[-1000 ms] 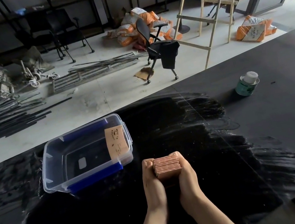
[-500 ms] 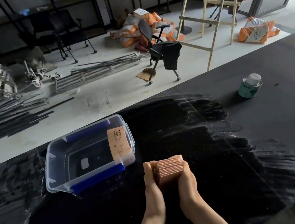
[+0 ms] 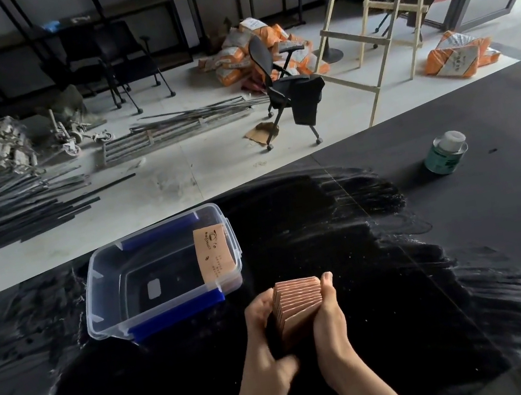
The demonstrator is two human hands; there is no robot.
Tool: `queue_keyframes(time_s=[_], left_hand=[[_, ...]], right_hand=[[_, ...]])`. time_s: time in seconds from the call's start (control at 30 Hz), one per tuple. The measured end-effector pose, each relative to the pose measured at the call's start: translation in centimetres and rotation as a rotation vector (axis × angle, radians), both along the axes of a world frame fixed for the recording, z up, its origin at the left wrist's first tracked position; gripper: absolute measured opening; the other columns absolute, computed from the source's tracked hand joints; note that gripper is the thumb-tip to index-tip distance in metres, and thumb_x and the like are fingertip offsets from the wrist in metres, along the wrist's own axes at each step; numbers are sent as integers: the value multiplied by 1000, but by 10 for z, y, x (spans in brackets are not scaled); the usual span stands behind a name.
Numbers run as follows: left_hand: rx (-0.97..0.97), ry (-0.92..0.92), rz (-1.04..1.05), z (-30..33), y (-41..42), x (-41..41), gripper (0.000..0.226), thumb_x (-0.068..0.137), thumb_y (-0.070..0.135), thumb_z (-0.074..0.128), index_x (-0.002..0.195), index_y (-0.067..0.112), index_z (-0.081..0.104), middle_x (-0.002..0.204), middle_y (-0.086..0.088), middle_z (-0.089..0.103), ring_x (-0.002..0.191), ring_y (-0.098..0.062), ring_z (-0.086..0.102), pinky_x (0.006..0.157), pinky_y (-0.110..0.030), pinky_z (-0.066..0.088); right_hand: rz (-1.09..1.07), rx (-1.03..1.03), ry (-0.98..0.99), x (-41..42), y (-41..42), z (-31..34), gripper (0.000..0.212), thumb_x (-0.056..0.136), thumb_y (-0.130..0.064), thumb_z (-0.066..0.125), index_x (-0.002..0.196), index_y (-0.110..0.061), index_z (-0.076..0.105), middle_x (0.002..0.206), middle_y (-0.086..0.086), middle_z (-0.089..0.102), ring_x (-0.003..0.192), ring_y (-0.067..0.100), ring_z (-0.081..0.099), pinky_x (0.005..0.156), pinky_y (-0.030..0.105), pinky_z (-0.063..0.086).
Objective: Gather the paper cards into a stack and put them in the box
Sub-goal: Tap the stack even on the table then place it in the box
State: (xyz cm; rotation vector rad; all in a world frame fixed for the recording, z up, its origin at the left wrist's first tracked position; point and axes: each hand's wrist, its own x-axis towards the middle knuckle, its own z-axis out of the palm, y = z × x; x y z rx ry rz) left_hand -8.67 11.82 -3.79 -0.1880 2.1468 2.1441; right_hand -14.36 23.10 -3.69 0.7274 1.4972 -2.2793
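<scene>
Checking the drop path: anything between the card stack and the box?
Nothing visible. The card stack, pressed between left hand and right hand, sits just right of and nearer than the open box; bare table between. One card already leans inside the box's right end.

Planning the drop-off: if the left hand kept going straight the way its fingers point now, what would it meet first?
Probably the clear plastic box: the left hand, pressed against the stack of paper cards, points up and slightly left, toward the box's near right corner. Depth is unclear; it might pass just right of it over bare black tabletop.
</scene>
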Motion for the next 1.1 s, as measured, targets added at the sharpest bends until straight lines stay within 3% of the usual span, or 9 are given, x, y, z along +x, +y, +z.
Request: queue_keyframes(time_s=[0.1, 0.2, 0.3, 0.43, 0.57, 0.73, 0.87, 1.03, 1.1], left_hand=[[-263, 13, -38, -9, 3, -3, 77, 79, 16, 79, 145, 28, 40, 135, 9, 62, 126, -4, 60, 107, -30, 50], [-318, -78, 85, -7, 2, -11, 49, 80, 40, 73, 127, 38, 58, 123, 12, 70, 116, -7, 66, 106, -41, 52], [-564, -5, 35, 2, 1, -15, 41, 88, 32, 70, 125, 37, 53, 122, 15, 65, 113, -5, 64, 100, -30, 53], [-791, 16, -87, 31, -10, -24, 47, 92, 50, 60, 134, 35, 45, 129, 19, 54, 118, -1, 55, 102, -30, 52], [-1086, 56, -242, 53, -18, -35, 50, 95, 42, 60, 140, 33, 41, 136, 11, 53, 129, -11, 49, 106, -34, 49], [-1243, 62, -297, 50, -17, -36, 63, 88, 20, 71, 144, 27, 43, 136, 6, 54, 131, -17, 47, 112, -37, 44], [-1034, 47, -194, 23, -26, -25, 57, 86, 21, 73, 134, 37, 49, 128, 16, 53, 123, -8, 45, 108, -33, 49], [-148, -123, 243, 1, -21, -6, 52, 82, 45, 69, 131, 36, 55, 137, 16, 57, 131, -1, 50, 110, -29, 40], [-50, -131, 383, -1, -7, -10, 48, 88, 56, 58, 130, 32, 56, 135, 12, 61, 126, 0, 55, 103, -23, 43]], right_hand=[[17, 27, -19, 0, -1, -2, 76, 105, -61, 29, 90, -7, 80, 84, 13, 84, 80, 23, 80, 77, 36, 57], [53, 41, -4, 0, 3, 5, 73, 108, -54, 27, 74, -14, 78, 61, 1, 80, 54, 7, 76, 66, 32, 52], [70, 28, 41, -3, 5, 8, 80, 106, -59, 28, 71, -17, 86, 74, 5, 84, 68, 13, 80, 80, 38, 57], [115, 247, 307, -6, 18, 13, 70, 93, -73, 41, 120, -18, 74, 117, 5, 78, 111, 18, 73, 101, 36, 54], [204, 512, 653, -15, 30, 30, 45, 90, -55, 57, 120, -23, 70, 115, -7, 74, 111, 8, 67, 93, 18, 51], [288, 714, 644, -17, 20, 1, 8, 98, -16, 69, 91, -15, 73, 82, -3, 74, 78, 10, 70, 68, 16, 52], [193, 641, 518, -14, 18, -15, 12, 98, -17, 69, 87, -16, 67, 77, -5, 69, 69, 2, 63, 65, 20, 51], [159, 542, 451, -10, 11, -15, 20, 102, -22, 64, 84, -14, 59, 72, -4, 61, 62, 0, 55, 60, 23, 50], [141, 566, 480, -9, 9, -17, 20, 102, -20, 62, 84, -14, 57, 72, -4, 60, 61, -2, 55, 59, 20, 50]])
